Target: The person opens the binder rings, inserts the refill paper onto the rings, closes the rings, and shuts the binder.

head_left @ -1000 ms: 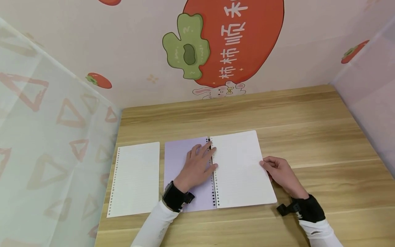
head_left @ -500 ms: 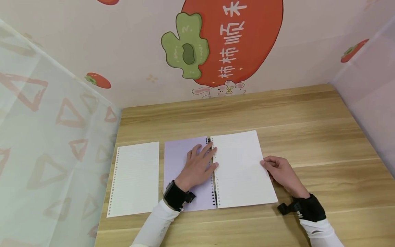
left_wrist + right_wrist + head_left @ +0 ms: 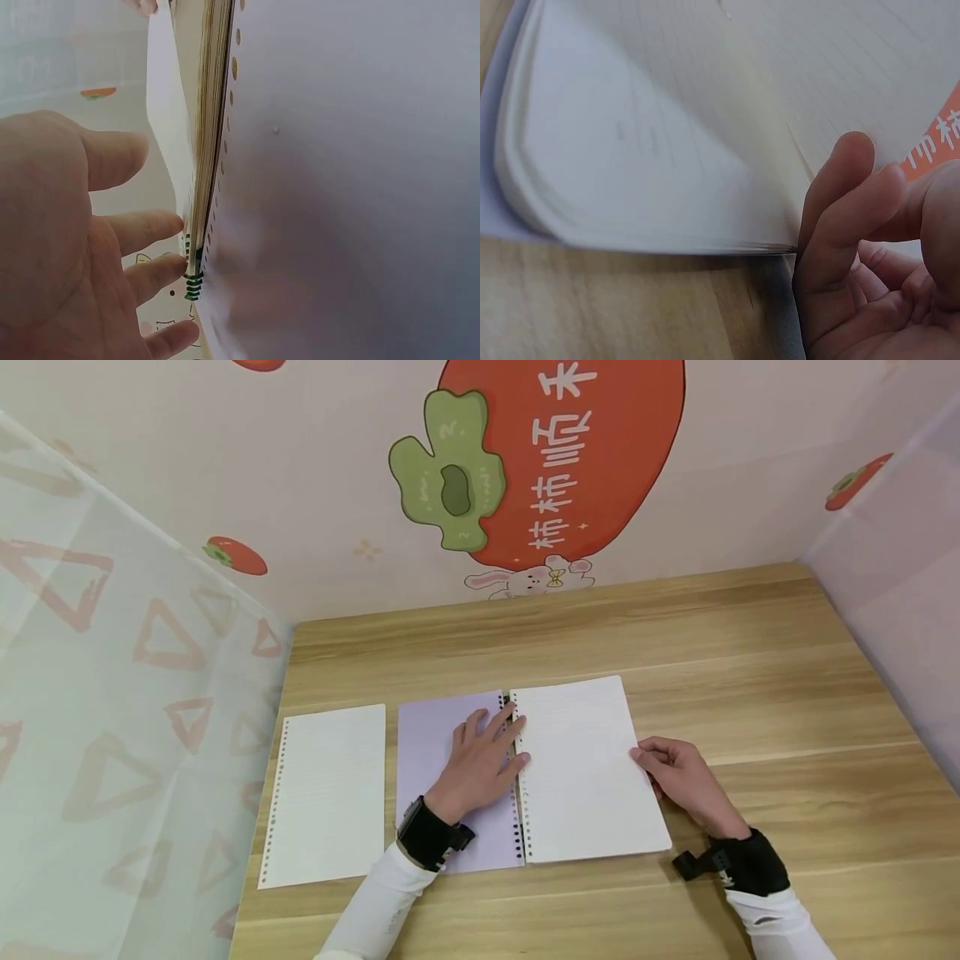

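A loose-leaf notebook lies open, its purple cover (image 3: 427,735) on the left and a stack of white punched pages (image 3: 630,172) on the right. My left hand (image 3: 476,768) rests across the cover and binding with spread fingers, fingertips at the holes along the left edge of the top page (image 3: 581,777). In the left wrist view, the fingers stand beside dark binder rings (image 3: 193,285). My right hand (image 3: 678,777) pinches the right edge of the top page between thumb and fingers. The right wrist view has this page raised at an angle over the stack.
A separate white punched sheet (image 3: 326,793) lies flat on the wooden table (image 3: 787,693), left of the notebook. A wall with a printed red persimmon (image 3: 600,460) rises behind the table, and pale panels (image 3: 142,735) stand at both sides.
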The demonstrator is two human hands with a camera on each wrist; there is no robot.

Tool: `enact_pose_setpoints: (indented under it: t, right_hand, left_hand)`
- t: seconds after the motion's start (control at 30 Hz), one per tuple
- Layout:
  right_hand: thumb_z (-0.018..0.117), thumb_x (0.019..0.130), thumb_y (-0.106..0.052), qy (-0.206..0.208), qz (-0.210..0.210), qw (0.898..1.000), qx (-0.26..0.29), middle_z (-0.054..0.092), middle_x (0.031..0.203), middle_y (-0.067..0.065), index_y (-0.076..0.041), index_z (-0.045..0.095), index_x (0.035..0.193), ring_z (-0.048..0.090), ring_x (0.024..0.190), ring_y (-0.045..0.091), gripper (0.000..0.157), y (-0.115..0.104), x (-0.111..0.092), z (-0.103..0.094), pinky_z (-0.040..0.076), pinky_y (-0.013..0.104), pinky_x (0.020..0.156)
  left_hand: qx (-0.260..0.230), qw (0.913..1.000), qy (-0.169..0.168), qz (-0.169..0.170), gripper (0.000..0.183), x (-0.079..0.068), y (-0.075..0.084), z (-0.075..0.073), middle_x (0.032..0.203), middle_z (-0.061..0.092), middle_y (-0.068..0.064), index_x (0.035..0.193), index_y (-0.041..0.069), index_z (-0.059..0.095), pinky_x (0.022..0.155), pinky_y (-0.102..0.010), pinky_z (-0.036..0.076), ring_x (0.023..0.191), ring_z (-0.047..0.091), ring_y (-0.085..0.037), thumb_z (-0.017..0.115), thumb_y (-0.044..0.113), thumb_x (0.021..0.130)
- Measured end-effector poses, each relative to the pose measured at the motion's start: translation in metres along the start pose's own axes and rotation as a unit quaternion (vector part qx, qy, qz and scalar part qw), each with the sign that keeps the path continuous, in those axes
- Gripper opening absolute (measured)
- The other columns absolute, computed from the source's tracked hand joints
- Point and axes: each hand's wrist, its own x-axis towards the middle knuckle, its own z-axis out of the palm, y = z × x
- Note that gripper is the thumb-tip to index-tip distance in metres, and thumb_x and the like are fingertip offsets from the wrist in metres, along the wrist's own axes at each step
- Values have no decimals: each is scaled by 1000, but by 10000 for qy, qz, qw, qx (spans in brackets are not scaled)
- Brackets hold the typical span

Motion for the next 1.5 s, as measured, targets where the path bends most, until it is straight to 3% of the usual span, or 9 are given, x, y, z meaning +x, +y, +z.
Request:
enact_pose_setpoints:
  t: [0.5, 0.7, 0.9, 1.1, 1.3, 1.5]
  right_hand:
    - [61, 102, -39, 3, 88, 9999, 48, 65, 78, 8, 5, 66, 124, 52, 58, 14, 50, -3, 1, -1, 42, 27, 50]
    - [61, 102, -40, -25, 128, 9999, 39, 64, 76, 7, 6, 66, 123, 51, 57, 13, 50, -1, 1, 0, 42, 27, 49]
    - [61, 102, -38, -33, 19, 9999, -95, 64, 74, 6, 5, 67, 118, 53, 57, 13, 47, 1, 2, 1, 44, 26, 51]
    - [61, 102, -38, -8, -197, 9989, -434, 62, 69, 7, 4, 68, 113, 54, 54, 15, 44, 3, 4, -1, 45, 27, 50]
    - [61, 102, -37, -52, -377, 9973, -623, 61, 68, 8, 3, 68, 110, 56, 53, 18, 42, 2, 6, -5, 47, 29, 51]
    - [63, 102, -32, -131, -487, 9969, -599, 62, 67, 10, 3, 69, 108, 58, 53, 19, 37, 2, 8, -10, 50, 30, 53]
  left_hand:
    - [-12, 10000, -3, 11, 60, 0, 0, 0, 171, 27, -9, 159, 15, 44, 115, -64, 24, 149, 26, -42, 44, 46, 107]
    - [-406, 9992, -15, 12, 55, -16, 7, 0, 161, 40, -8, 149, 15, 55, 111, -56, 28, 141, 34, -34, 57, 46, 102]
    - [-718, 9953, -394, 515, 44, -41, 19, 2, 133, 56, 1, 131, 18, 62, 102, -44, 37, 118, 46, -21, 66, 46, 97]
    - [-790, 9902, -785, 843, 38, -56, 25, 5, 113, 55, 8, 120, 22, 65, 89, -34, 33, 98, 39, -13, 74, 46, 91]
    - [-649, 9877, -876, 1120, 36, -60, 30, 8, 107, 56, 10, 112, 24, 66, 83, -30, 33, 92, 39, -10, 79, 45, 87]
    - [-434, 9892, -782, 1166, 35, -63, 34, 10, 108, 56, 11, 111, 26, 66, 86, -29, 37, 91, 41, -10, 81, 44, 85]
